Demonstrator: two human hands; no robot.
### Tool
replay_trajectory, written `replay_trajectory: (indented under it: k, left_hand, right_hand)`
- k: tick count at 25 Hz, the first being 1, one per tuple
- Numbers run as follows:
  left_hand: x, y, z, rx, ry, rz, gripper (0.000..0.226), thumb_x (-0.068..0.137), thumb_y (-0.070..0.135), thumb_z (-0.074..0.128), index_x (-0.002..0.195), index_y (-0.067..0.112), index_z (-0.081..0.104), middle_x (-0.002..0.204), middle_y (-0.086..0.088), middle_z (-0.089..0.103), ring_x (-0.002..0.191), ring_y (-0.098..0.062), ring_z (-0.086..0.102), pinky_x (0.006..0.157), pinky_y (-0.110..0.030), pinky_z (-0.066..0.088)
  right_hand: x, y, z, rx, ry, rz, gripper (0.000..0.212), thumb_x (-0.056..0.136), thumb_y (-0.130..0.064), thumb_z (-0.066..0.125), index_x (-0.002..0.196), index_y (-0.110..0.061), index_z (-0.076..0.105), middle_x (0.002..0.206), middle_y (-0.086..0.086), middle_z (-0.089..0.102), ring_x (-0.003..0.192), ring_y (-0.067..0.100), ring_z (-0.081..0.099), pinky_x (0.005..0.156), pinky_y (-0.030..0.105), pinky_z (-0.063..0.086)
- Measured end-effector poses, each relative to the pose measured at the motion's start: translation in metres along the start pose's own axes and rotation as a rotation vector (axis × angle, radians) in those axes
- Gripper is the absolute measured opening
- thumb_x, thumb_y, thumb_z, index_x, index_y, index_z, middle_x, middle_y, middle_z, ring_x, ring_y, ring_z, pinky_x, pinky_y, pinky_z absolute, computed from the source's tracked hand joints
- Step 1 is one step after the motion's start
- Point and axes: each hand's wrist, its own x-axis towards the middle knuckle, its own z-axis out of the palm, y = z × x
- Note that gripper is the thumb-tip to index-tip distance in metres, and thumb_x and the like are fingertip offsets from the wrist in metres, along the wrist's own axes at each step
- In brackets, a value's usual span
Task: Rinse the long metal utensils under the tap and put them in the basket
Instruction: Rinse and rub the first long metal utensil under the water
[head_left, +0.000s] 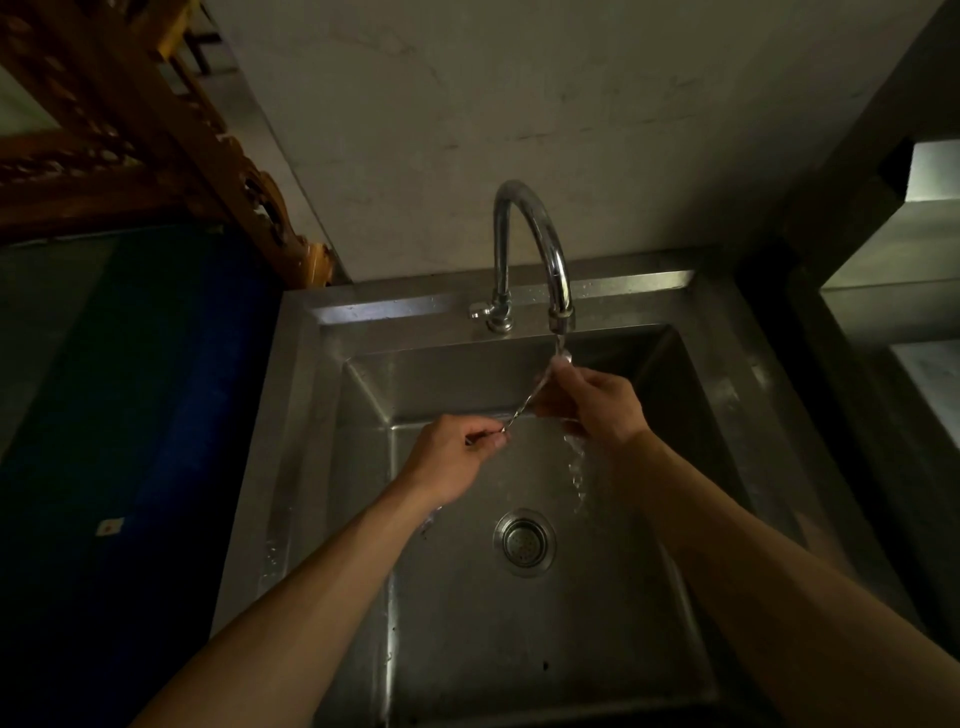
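Left hand (457, 457) pinches the low handle end of the long metal utensil (524, 405), above the sink (727, 395) middle. Right hand (597, 405) pinches its raised end under the tap (558, 306) stream, near the back wall. Advice: rotate slowly, rub along the shaft. Basket not visible.

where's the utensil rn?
Head view, centre: the thin metal utensil spans both hands over the sink, low end pinched by the left hand, top end by the right hand under the tap stream.
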Motion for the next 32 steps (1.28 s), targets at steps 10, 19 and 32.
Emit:
replay_trajectory:
  k: [10,19,32]
  left_hand:
    - [0.0,0.003,0.003,-0.019,-0.002,-0.011,0.014,0.084,0.021,0.067,0.097,0.02,0.073,0.082,0.008,0.071,0.073,-0.001,0.06,0.074,-0.022,0.046]
    - [0.001,-0.001,0.006,-0.019,0.077,-0.04,0.009,0.076,0.021,0.076,0.085,0.022,0.072,0.075,0.001,0.069,0.065,-0.005,0.056,0.066,-0.022,0.045]
    - [0.003,0.005,0.004,0.004,0.078,-0.038,0.008,0.076,0.018,0.076,0.084,0.018,0.072,0.07,0.002,0.066,0.062,-0.004,0.053,0.064,-0.021,0.043]
  right_hand:
    - [0.001,-0.001,0.002,-0.016,0.021,0.013,0.026,0.089,-0.041,0.064,0.095,-0.016,0.07,0.082,-0.003,0.073,0.077,0.012,0.07,0.069,0.029,0.049]
    - [0.001,0.0,0.0,0.02,-0.116,-0.023,0.02,0.082,-0.01,0.071,0.099,-0.021,0.07,0.099,-0.007,0.074,0.091,0.013,0.068,0.083,0.035,0.048]
    - [0.01,0.004,0.005,0.083,-0.02,-0.01,0.021,0.095,-0.036,0.054,0.096,-0.021,0.069,0.093,0.0,0.075,0.085,0.014,0.069,0.075,0.034,0.047]
